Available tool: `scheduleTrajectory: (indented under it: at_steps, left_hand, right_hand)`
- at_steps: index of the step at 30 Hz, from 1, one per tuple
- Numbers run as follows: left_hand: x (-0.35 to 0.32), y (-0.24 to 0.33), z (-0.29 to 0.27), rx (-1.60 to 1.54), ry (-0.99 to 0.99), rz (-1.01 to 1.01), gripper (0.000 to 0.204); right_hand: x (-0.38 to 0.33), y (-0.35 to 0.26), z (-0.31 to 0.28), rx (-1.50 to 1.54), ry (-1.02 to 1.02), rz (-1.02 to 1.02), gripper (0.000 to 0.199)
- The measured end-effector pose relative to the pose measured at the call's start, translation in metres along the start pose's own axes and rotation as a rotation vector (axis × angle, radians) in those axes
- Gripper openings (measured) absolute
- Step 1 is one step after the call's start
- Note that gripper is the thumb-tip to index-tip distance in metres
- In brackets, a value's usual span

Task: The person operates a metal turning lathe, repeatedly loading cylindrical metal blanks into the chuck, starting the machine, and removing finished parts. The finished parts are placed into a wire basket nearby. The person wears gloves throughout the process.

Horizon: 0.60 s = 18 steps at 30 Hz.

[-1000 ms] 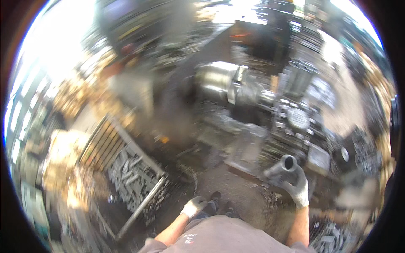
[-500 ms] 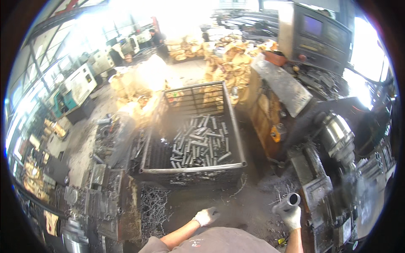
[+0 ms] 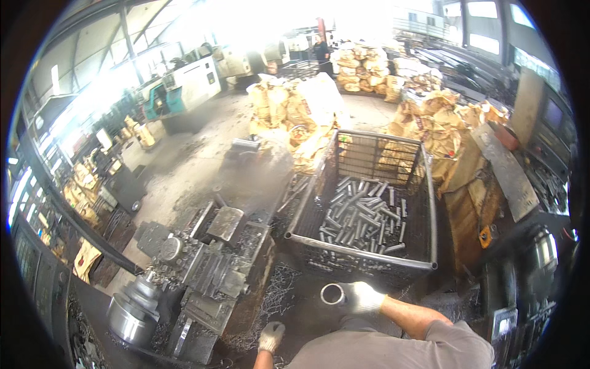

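Observation:
In front of my body a short, hollow metal tube (image 3: 332, 294) is held in my right hand (image 3: 365, 297), its round open end facing up. My right hand wears a white glove and is closed around the tube. Lower and to the left is my left hand (image 3: 271, 337), also gloved, with its fingers curled in and nothing seen in them. It is nearest to the lathe bed (image 3: 224, 283). Ahead stands a wire-mesh crate (image 3: 362, 253) with a pile of cut metal tubes (image 3: 362, 212) inside.
A shiny lathe chuck (image 3: 134, 313) is at the lower left. Metal shavings (image 3: 279, 289) lie beside the lathe. Stacked tan sacks (image 3: 295, 111) stand behind the crate. A machine with a slanted metal plate (image 3: 507, 172) is at right. A person (image 3: 321, 50) stands far back.
My view has turned left, bringing the lathe closer to the middle. My right hand has carried the tube across in front of my body. My left hand has dropped lower.

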State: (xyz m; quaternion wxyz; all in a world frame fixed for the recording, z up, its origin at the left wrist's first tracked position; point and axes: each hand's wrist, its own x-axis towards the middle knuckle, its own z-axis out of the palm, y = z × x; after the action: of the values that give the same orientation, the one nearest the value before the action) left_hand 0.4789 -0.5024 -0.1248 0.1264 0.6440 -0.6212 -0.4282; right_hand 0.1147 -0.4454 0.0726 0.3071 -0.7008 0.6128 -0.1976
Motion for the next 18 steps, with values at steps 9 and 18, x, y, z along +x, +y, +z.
scheduleTrajectory:
  at_steps: [9, 18]
  left_hand:
    - [-0.071, -0.112, -0.008, -0.326, 0.322, -0.412, 0.045]
    - [0.003, -0.042, -0.021, -0.082, 0.451, -0.481, 0.052]
  right_hand:
    - [0.194, -0.064, 0.039, 0.089, -0.245, -0.375, 0.058]
    - [0.312, -0.110, 0.087, 0.255, -0.286, -0.638, 0.055]
